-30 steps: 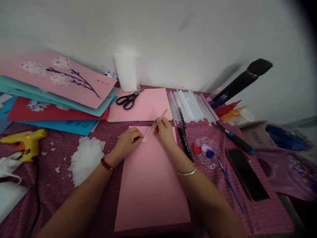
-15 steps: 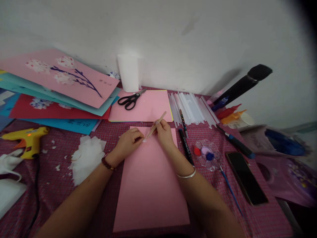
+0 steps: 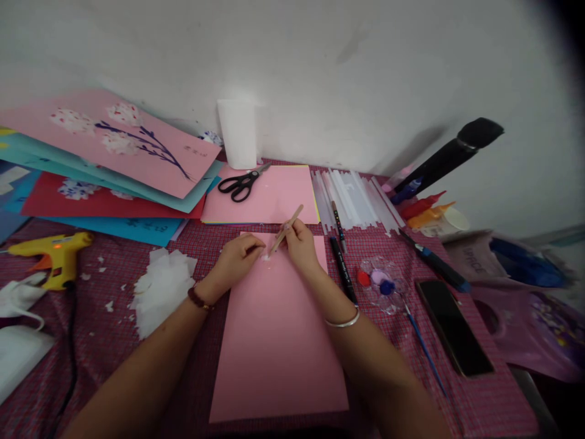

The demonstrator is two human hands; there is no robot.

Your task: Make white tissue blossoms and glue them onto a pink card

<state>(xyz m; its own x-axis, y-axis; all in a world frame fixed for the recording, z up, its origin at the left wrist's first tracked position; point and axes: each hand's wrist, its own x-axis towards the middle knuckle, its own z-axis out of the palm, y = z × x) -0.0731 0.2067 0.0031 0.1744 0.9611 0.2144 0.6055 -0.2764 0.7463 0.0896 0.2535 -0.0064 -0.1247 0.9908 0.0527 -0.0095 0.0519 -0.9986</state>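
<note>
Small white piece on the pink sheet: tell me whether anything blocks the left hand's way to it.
Nothing visible stands between the left hand and the small white piece; its fingers are right beside it. The wooden stick in the right hand slants down from the other side.

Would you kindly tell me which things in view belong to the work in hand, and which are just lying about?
In the work:
wooden stick, held in the right hand
pink sheet under both hands
small white scrap near the left hand
probably the white paper pile and glue gun, its light on

Apparently just lying about:
phone
black scissors
</note>
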